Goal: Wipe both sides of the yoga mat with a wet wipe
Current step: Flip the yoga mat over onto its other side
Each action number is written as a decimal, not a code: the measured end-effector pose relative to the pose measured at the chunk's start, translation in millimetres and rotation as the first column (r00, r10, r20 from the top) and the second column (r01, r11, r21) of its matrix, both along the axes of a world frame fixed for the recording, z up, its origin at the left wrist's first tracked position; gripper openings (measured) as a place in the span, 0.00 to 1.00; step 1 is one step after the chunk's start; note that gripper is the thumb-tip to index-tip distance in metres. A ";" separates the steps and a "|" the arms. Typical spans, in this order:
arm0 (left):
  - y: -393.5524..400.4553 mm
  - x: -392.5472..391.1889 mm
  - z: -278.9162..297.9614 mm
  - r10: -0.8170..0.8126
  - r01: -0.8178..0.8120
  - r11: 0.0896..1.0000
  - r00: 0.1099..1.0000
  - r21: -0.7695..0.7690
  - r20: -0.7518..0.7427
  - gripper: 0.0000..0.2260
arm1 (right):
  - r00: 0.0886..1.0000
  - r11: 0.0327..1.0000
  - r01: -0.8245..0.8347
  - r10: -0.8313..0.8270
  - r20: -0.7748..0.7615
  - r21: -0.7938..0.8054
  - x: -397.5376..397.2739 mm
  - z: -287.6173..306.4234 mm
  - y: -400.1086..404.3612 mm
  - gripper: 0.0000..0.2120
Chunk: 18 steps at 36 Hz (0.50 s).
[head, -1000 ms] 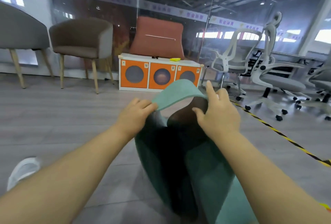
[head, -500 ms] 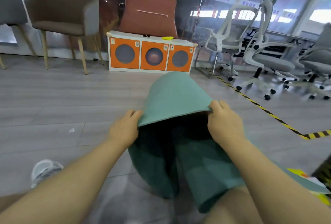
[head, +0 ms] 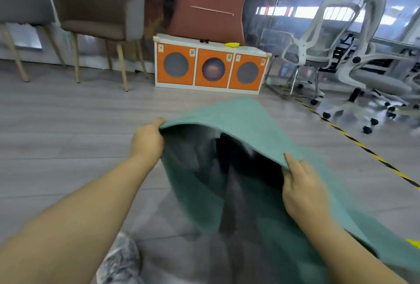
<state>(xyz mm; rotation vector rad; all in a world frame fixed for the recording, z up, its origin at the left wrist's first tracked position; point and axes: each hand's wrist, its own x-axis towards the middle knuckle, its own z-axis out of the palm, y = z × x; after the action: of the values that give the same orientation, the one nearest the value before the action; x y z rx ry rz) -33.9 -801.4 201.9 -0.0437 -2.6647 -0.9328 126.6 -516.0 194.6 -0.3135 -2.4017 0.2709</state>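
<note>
Seen from the head camera, the green yoga mat (head: 245,124) is held raised between the hands, its end edge pinched by the left hand (head: 147,140) and right hand (head: 302,188); sagging suggests something soft, light, best gripped at both corners.

My left hand (head: 147,140): fingertips hid behind the yoga mat (head: 245,124) edge | my right hand (head: 302,188): fingers hid under that edge | mat's near end ran off the bottom and right borders | hollow under the mat was dark and blurred | shoe (head: 120,263) left of the mat was smeared, cut by the bottom edge
</note>
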 end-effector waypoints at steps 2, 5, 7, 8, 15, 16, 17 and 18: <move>-15.3 -10.6 20.6 0.043 -0.035 0.996 0.995 0.082 -0.092 0.21 | 0.992 0.998 -0.067 0.066 -0.105 -0.007 -15.6 8.2 -25.7 0.17; -45.3 -19.9 52.3 0.091 -0.048 0.978 0.973 0.202 -0.213 0.16 | 0.959 0.986 -0.166 0.164 -0.233 0.012 -42.3 26.3 -66.5 0.21; -70.0 -24.4 71.5 0.128 -0.071 0.977 0.949 0.200 -0.289 0.13 | 0.925 0.974 -0.220 0.223 -0.308 0.044 -59.8 38.2 -97.1 0.21; -84.2 -26.0 81.2 0.137 -0.083 0.981 0.936 0.174 -0.324 0.13 | 0.905 0.968 -0.245 0.249 -0.345 0.056 -68.5 44.3 -113.5 0.21; -213.8 -25.3 157.6 0.207 -0.214 0.975 0.810 0.051 -0.549 0.15 | 0.775 0.888 -0.440 0.450 -0.443 0.132 -120.9 79.8 -235.3 0.25; -228.3 -23.5 168.7 0.222 -0.240 0.970 0.785 0.048 -0.578 0.16 | 0.775 0.885 -0.442 0.460 -0.434 0.148 -125.9 82.2 -246.3 0.22; -233.4 -22.8 176.1 0.221 -0.247 0.968 0.765 0.041 -0.604 0.16 | 0.790 0.897 -0.413 0.438 -0.430 0.155 -129.2 82.1 -248.0 0.19; -247.4 -20.3 184.0 0.207 -0.260 0.966 0.742 0.010 -0.638 0.17 | 0.792 0.903 -0.400 0.425 -0.438 0.155 -134.0 83.8 -258.0 0.17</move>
<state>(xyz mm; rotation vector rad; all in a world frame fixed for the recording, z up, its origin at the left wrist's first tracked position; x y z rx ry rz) -54.2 -1048.8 385.9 -0.0334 -2.0066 -0.5854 -7.5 -774.0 278.5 0.2906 -1.9659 0.4242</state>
